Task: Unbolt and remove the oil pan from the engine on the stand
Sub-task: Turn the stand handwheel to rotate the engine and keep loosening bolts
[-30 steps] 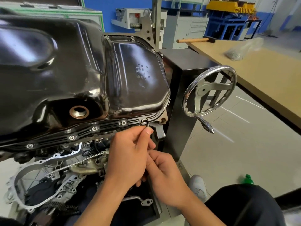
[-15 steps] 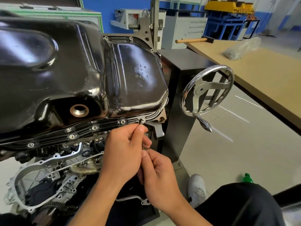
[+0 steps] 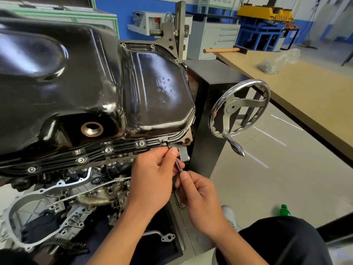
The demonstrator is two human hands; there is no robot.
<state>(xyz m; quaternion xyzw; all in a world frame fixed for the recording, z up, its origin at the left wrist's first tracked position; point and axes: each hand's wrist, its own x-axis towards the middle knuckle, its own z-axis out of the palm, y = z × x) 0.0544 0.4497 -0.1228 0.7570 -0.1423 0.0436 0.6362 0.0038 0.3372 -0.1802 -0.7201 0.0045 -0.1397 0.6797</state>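
Under the oil pan (image 3: 95,73), my left hand (image 3: 152,178) and right hand (image 3: 202,199) pinch the hex key (image 3: 178,165): short end in the flange bolt (image 3: 163,141), long arm slanting down-right.

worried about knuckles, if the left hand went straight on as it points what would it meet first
Likely the oil pan flange, above the left hand pinching the hex key; depth unclear.

A wooden workbench (image 3: 305,96) is seen at right, with a hammer (image 3: 221,50) laid at its far end and a clear plastic bag (image 3: 277,61) of small metal parts nearby. A green bottle (image 3: 285,210) is noted on the tiled floor (image 3: 267,178). At the back, a grey drawer cabinet (image 3: 215,39) and a yellow machine (image 3: 265,13) on a blue frame (image 3: 256,35) are observed.
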